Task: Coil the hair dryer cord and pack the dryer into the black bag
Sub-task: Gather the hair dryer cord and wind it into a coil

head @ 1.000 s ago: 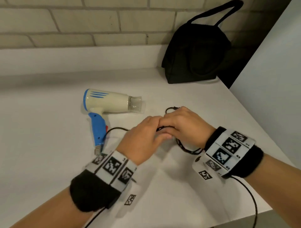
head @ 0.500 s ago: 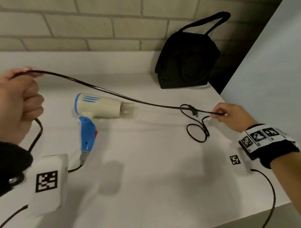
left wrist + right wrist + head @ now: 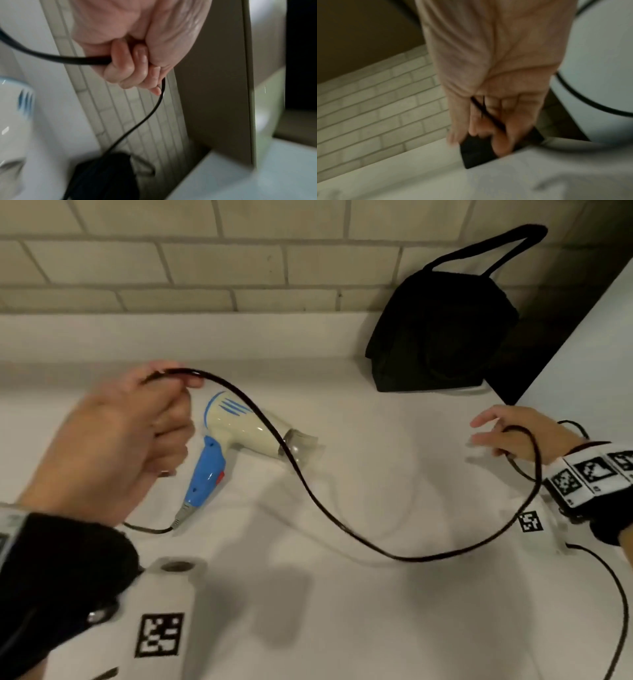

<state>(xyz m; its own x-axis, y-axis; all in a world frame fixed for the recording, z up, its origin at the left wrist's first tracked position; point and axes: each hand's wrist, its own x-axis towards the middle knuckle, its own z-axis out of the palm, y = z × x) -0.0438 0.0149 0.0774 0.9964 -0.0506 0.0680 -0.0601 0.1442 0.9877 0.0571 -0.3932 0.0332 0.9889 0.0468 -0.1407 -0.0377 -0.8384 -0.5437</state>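
Note:
The cream and blue hair dryer [image 3: 239, 433] lies on its side on the white table [image 3: 342, 628], nozzle pointing right. Its black cord [image 3: 342, 525] runs from the handle up into my left hand [image 3: 137, 433], which is raised over the dryer and grips the cord in a fist [image 3: 130, 70]. From there the cord [image 3: 68, 59] sags across the table and loops over my right hand [image 3: 507, 436]. That hand's fingers stretch out, and the cord crosses the palm from the thumb crease [image 3: 496, 115]. The black bag [image 3: 445, 330] stands closed at the back right.
A brick wall [image 3: 205, 268] with a white ledge runs along the back. A white panel [image 3: 582, 354] stands to the right of the bag. A thin black cable [image 3: 616, 594] hangs from my right wrist near the table's right edge.
A second ago both hands met on the cord in front of the dryer, then pulled it taut. Now my left hand has come in over the dryer and the cord sags, looped over my right hand.

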